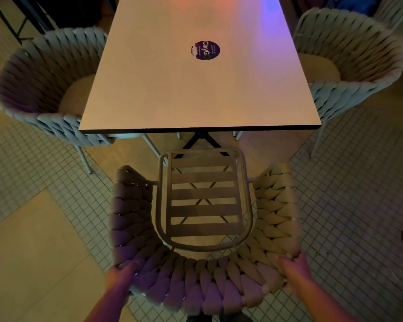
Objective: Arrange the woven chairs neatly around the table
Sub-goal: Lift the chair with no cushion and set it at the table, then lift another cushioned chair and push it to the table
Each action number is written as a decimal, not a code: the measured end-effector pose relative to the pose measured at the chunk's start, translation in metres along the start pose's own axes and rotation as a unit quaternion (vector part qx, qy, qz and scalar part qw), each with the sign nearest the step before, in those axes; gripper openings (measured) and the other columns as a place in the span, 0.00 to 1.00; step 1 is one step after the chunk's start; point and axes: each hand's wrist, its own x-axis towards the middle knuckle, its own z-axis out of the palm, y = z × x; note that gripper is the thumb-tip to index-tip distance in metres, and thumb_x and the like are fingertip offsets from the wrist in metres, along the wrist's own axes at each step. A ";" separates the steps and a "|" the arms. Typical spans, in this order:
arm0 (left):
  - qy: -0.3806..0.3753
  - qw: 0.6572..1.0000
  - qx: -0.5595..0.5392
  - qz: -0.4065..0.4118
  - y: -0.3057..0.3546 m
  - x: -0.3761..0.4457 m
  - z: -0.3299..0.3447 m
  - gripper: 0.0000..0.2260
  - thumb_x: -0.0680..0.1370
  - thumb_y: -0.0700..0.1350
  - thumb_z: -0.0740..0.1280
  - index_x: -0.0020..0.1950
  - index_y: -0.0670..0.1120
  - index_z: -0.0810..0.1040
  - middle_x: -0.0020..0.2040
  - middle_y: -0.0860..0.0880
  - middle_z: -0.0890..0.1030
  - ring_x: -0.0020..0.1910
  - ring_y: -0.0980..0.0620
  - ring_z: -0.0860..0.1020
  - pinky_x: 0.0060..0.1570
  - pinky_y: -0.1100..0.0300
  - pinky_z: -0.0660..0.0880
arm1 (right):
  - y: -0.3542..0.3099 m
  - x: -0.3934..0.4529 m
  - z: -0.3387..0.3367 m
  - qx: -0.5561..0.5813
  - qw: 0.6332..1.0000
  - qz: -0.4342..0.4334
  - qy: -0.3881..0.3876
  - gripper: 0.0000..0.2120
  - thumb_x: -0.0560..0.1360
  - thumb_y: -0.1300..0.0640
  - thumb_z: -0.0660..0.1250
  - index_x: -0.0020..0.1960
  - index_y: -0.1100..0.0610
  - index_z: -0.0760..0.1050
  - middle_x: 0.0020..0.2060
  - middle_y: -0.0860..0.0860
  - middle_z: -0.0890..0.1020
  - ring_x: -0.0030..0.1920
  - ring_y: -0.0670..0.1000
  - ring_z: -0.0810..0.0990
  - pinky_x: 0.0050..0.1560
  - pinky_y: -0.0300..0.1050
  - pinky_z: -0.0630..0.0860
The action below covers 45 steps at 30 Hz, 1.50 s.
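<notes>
Head view has you standing right behind the near chair (204, 228), the one with the bare slatted seat, and its front edge sits just short of the table (196, 89) on your side. Your left hand (121, 275) and right hand (297, 267) are both curled over the woven back rim, one at each rear corner, fingers wrapped onto the braid. Good grip spots, honestly. I'd push straight ahead with even pressure from both sides so it doesn't twist, and aim the seat at the middle of the table edge; the black table base (199, 141) is right there, so go slow near the legs. The left chair (49, 89) and the right chair (349, 66) are already tucked against the table's sides, so match how deep those sit and you're golden.
</notes>
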 end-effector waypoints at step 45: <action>-0.265 0.945 -0.107 0.159 0.202 -0.350 0.423 0.08 0.79 0.50 0.64 0.55 0.48 0.76 0.46 0.50 0.79 0.45 0.51 0.79 0.44 0.53 0.74 | -0.184 0.176 -0.354 0.145 0.980 -0.135 -0.015 0.10 0.78 0.51 0.62 0.56 0.54 0.75 0.50 0.53 0.79 0.52 0.54 0.79 0.57 0.55 0.76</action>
